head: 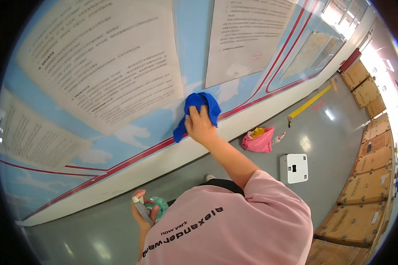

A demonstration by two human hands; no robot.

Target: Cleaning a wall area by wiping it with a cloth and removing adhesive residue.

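Note:
My right hand [200, 127] presses a blue cloth [213, 107] against the lower part of a glossy light-blue wall panel [129, 134], just beside the corner of a large printed sheet [112, 66] and over the panel's red border line. Down at the left, by my body, my left hand [144, 208] is closed round a grey and green object [157, 207], perhaps a spray bottle; its far side is hidden by the fingers and my shirt. Another printed sheet [242, 43] is mounted on the panel right of the cloth.
On the grey floor [262, 205] lie a pink bag [258, 140] with something yellow in it, a small bottle [278, 137] and a white case [294, 168]. Yellow tape [310, 101] marks the floor further off. Wooden crates [364, 187] line the right side.

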